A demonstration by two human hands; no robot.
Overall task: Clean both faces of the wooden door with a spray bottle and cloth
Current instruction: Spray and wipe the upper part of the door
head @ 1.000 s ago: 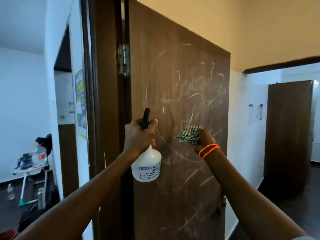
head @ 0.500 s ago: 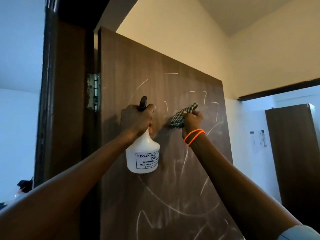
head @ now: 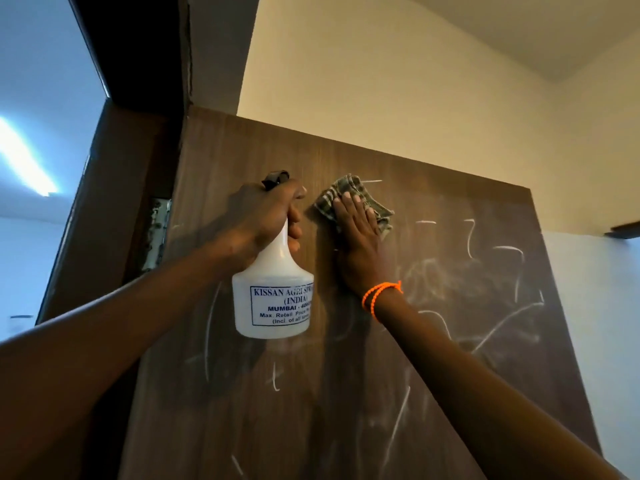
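The brown wooden door fills the view, open and covered in white chalk-like scribbles. My left hand grips the neck of a white spray bottle with a black trigger head, held upright close to the door near its top left. My right hand, with orange bands at the wrist, lies flat with straight fingers and presses a checked cloth against the door just below its top edge. The cloth's lower part is hidden under the palm.
A dark door frame with a metal hinge stands left of the door. Behind the door's top edge rises a cream wall. A white wall lies past the door's right edge.
Both hands have risen towards the top of the door as the view tilted up. My right hand went from clutching the bunched cloth to pressing it flat on the door.
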